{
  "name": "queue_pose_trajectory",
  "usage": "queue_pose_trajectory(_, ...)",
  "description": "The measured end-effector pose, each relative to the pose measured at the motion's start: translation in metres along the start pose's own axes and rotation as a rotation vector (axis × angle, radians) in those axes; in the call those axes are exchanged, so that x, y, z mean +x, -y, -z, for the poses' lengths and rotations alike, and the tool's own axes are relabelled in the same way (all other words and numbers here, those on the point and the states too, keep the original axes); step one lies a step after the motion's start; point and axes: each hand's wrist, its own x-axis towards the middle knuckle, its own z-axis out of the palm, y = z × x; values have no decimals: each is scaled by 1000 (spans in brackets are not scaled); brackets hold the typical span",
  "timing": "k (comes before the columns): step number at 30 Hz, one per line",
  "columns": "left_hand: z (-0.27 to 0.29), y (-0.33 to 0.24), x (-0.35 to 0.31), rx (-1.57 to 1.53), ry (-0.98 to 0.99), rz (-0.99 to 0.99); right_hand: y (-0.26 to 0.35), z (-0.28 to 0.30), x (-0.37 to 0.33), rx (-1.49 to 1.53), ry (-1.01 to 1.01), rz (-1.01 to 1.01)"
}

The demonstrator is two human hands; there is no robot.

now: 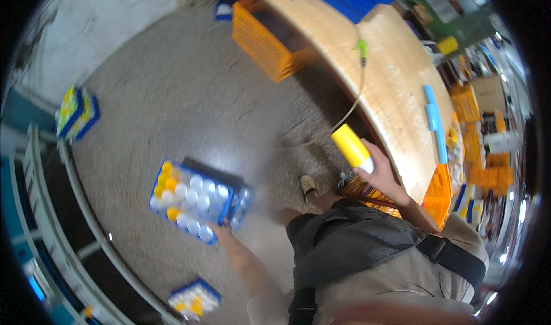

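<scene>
Two hands work well apart, with the blue crate (228, 206) at the left one and a yellow cylinder (351, 146) in the right. The right hand (380, 176) has its fingers wrapped around the cylinder's white end, and the long axis runs out from that grip, forward and to the left, its yellow end farthest from the palm. The left hand (221, 228) meets the crate at its near right corner; blur hides the fingertips, so I cannot tell how tightly they close, nor whether the crate hangs clear of the floor (132, 113). From that hand the crate stretches away leftward and a little forward on its long side, filled with rows of white round pieces (205, 201) and a few yellow ones (167, 184) toward the far end. Seen from the right hand, the crate lies to the left and slightly nearer the body, with a broad gap between it and the cylinder. The left hand is clearly the nearer to the crate, while the right is just beside the edge of the desk (396, 95).
</scene>
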Motion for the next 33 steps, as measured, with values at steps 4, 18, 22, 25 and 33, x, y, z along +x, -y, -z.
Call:
queue_pose_trajectory(4, -43, 40, -17, 291, 115, -104, 0, 13, 28, 145, -62, -7)
queue_pose_trajectory(18, -520, 260, -427, 1106, 1147, -29, -158, 98, 278, 233, 72, 215)
queue_pose_trajectory(22, -598, 269, -444, 1567, 1267, 36, -229, 222, 444, -68, -703, 336)
queue_pose_trajectory(25, -626, 266, -442, 1849, 1547, 364, -253, 293, 557, -392, -934, 278)
queue_pose_trajectory(33, -654, 262, -458, 1521, 1568, 641, -287, 333, 627, -374, -497, -56)
